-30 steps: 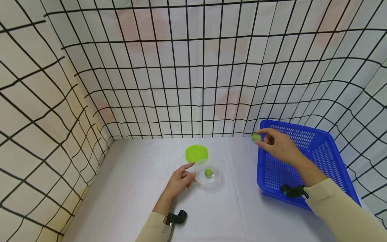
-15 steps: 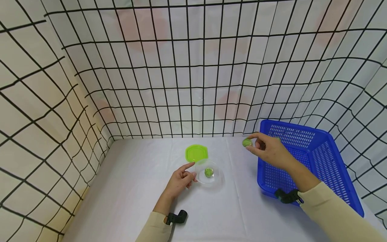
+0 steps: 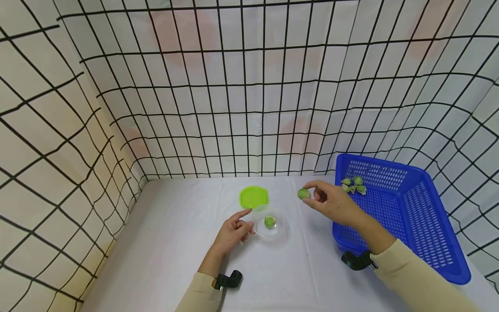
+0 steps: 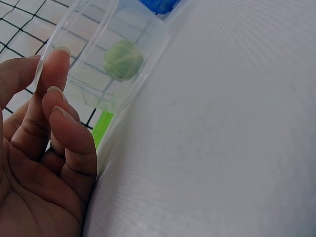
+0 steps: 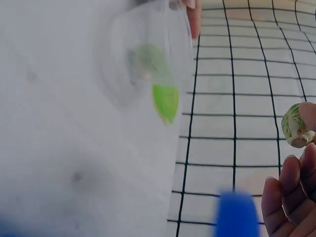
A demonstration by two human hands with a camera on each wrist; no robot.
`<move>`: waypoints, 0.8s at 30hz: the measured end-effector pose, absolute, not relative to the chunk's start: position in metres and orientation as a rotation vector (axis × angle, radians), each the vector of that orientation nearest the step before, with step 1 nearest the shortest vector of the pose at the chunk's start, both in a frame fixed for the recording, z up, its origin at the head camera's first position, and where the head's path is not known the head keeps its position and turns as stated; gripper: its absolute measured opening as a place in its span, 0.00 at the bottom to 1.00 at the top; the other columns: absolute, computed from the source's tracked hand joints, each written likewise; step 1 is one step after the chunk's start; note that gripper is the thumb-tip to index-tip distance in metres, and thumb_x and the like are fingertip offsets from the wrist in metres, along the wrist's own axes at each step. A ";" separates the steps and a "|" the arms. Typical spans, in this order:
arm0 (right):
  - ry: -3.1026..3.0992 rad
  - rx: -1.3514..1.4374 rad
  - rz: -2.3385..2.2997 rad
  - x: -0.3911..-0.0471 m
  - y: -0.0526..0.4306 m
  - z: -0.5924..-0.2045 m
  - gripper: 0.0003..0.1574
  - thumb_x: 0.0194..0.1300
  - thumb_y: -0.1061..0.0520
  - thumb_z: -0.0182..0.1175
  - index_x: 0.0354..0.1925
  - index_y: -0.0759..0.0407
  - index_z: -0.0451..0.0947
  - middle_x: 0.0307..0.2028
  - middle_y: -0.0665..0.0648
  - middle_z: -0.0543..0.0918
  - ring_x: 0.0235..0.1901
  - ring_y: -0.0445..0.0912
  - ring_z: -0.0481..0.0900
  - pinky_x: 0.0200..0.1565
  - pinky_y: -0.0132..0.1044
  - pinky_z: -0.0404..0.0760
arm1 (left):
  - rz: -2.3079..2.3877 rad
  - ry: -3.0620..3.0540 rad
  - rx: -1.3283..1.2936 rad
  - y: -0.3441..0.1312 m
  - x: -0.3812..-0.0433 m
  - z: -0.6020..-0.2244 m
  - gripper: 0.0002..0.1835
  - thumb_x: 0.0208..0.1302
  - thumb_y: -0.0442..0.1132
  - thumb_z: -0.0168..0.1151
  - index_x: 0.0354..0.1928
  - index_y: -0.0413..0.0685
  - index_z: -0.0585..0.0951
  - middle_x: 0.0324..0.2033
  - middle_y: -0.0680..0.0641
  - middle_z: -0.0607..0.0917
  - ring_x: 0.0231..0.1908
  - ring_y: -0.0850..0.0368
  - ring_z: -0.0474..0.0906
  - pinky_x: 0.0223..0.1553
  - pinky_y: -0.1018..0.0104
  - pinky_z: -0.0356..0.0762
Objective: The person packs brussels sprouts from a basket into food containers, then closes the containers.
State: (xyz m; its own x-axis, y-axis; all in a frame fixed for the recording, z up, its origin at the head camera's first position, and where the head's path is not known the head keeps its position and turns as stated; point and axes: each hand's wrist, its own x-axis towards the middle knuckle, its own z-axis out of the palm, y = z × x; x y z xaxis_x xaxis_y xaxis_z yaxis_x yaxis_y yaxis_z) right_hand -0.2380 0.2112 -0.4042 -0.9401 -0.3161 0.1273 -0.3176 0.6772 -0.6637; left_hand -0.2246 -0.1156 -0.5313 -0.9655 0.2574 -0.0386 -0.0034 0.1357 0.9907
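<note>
right of centre i see the right hand pinching a sprout, the left hand gripping a clear bowl at lower centre

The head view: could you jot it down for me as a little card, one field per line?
Right hand: pinches a Brussels sprout, between basket and bowl
Left hand: holds the clear bowl by its rim
Inside bowl: second sprout
Just beyond bowl: bright green lid
On the right: blue basket
In basket: several more sprouts
</note>
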 end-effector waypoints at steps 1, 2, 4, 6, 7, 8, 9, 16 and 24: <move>-2.879 0.539 1.148 -0.237 0.209 -0.406 0.21 0.69 0.47 0.68 0.57 0.49 0.78 0.31 0.51 0.73 0.29 0.45 0.71 0.27 0.34 0.71 | 1.926 2.207 0.251 -0.116 -0.225 -0.532 0.28 0.72 0.43 0.65 0.72 0.53 0.73 0.29 0.52 0.88 0.24 0.62 0.73 0.28 0.71 0.73; -2.883 0.532 1.155 -0.236 0.206 -0.407 0.21 0.69 0.47 0.68 0.57 0.49 0.78 0.31 0.51 0.73 0.30 0.45 0.71 0.26 0.33 0.71 | 1.927 2.205 0.253 -0.116 -0.225 -0.532 0.28 0.71 0.43 0.65 0.72 0.52 0.73 0.29 0.52 0.88 0.24 0.62 0.73 0.28 0.71 0.73; -2.888 0.520 1.182 -0.234 0.201 -0.410 0.21 0.68 0.48 0.69 0.57 0.48 0.79 0.31 0.51 0.73 0.30 0.45 0.71 0.26 0.33 0.71 | 1.929 2.202 0.259 -0.116 -0.225 -0.532 0.29 0.71 0.43 0.65 0.72 0.51 0.73 0.29 0.52 0.88 0.24 0.61 0.73 0.28 0.71 0.73; -2.884 0.535 1.210 -0.233 0.196 -0.414 0.21 0.68 0.49 0.69 0.56 0.48 0.79 0.30 0.51 0.73 0.29 0.45 0.71 0.26 0.33 0.71 | 1.929 2.202 0.263 -0.115 -0.225 -0.532 0.28 0.71 0.43 0.65 0.72 0.52 0.73 0.29 0.52 0.88 0.24 0.61 0.73 0.28 0.71 0.73; -2.883 0.547 1.216 -0.233 0.194 -0.416 0.21 0.68 0.49 0.69 0.56 0.49 0.79 0.30 0.51 0.73 0.29 0.45 0.71 0.26 0.33 0.71 | 1.930 2.202 0.264 -0.115 -0.225 -0.532 0.28 0.71 0.44 0.65 0.72 0.52 0.73 0.29 0.52 0.88 0.24 0.61 0.73 0.28 0.71 0.74; -2.882 0.559 1.222 -0.232 0.192 -0.418 0.21 0.68 0.49 0.69 0.56 0.49 0.79 0.30 0.51 0.73 0.29 0.44 0.71 0.26 0.33 0.71 | 1.933 2.201 0.265 -0.116 -0.225 -0.532 0.28 0.71 0.44 0.65 0.72 0.52 0.73 0.29 0.52 0.88 0.24 0.61 0.73 0.28 0.71 0.74; -2.884 0.570 1.227 -0.232 0.189 -0.420 0.21 0.68 0.49 0.69 0.56 0.49 0.79 0.30 0.50 0.73 0.29 0.44 0.71 0.26 0.33 0.71 | 1.933 2.200 0.265 -0.116 -0.225 -0.532 0.28 0.71 0.44 0.65 0.72 0.53 0.73 0.29 0.53 0.88 0.24 0.62 0.73 0.28 0.71 0.74; -2.886 0.645 1.218 -0.228 0.171 -0.430 0.20 0.66 0.50 0.70 0.55 0.49 0.80 0.28 0.49 0.73 0.27 0.42 0.70 0.26 0.32 0.70 | 1.942 2.189 0.285 -0.117 -0.225 -0.533 0.29 0.72 0.43 0.64 0.73 0.50 0.72 0.28 0.54 0.88 0.23 0.62 0.73 0.28 0.71 0.74; -2.900 0.732 1.237 -0.224 0.150 -0.445 0.19 0.67 0.51 0.70 0.54 0.48 0.80 0.26 0.46 0.72 0.25 0.40 0.69 0.26 0.31 0.69 | 1.931 2.203 0.281 -0.117 -0.225 -0.532 0.29 0.72 0.44 0.64 0.73 0.50 0.72 0.28 0.55 0.88 0.23 0.63 0.73 0.28 0.72 0.74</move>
State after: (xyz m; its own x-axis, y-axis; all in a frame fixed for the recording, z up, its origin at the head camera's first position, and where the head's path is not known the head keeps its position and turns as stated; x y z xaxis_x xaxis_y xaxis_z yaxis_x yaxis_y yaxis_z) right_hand -0.2243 0.1496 -0.4451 -0.8935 -0.4405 0.0873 -0.3680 0.6067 -0.7046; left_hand -0.2254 -0.1166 -0.5319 -0.9623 0.2710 -0.0241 0.0116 0.1294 0.9915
